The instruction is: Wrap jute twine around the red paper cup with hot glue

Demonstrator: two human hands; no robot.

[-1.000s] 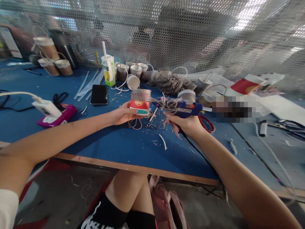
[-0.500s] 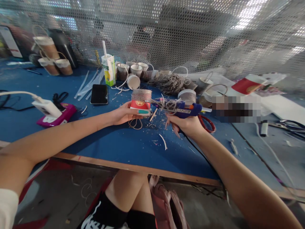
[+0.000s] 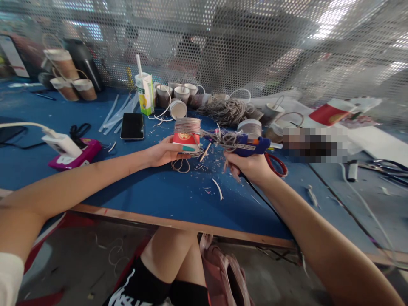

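My left hand (image 3: 167, 152) is wrapped round a red paper cup (image 3: 185, 138), which is held upside down with grey-brown twine (image 3: 187, 125) wound about its upper part. In my right hand (image 3: 247, 165) is a blue glue gun (image 3: 250, 145), its nozzle end pointing left at the cup's side; I cannot tell whether the tip touches it. A tangle of twine and dried glue hangs over the front of the gun. From its back sticks a whitish glue stick (image 3: 276, 145). Below the cup lies a loose loop of twine (image 3: 181, 166).
Behind my hands are several twine-wrapped cups (image 3: 181, 93), a heap of twine (image 3: 225, 111) and a juice carton (image 3: 145, 93). A phone (image 3: 132, 126) and a pink power strip (image 3: 76, 155) lie left. Scissors (image 3: 387, 168) lie right; a perforated metal screen (image 3: 223, 46) stands behind.
The cup in my left hand has shifted very slightly left and up. The glue gun stays at its side, almost unmoved.
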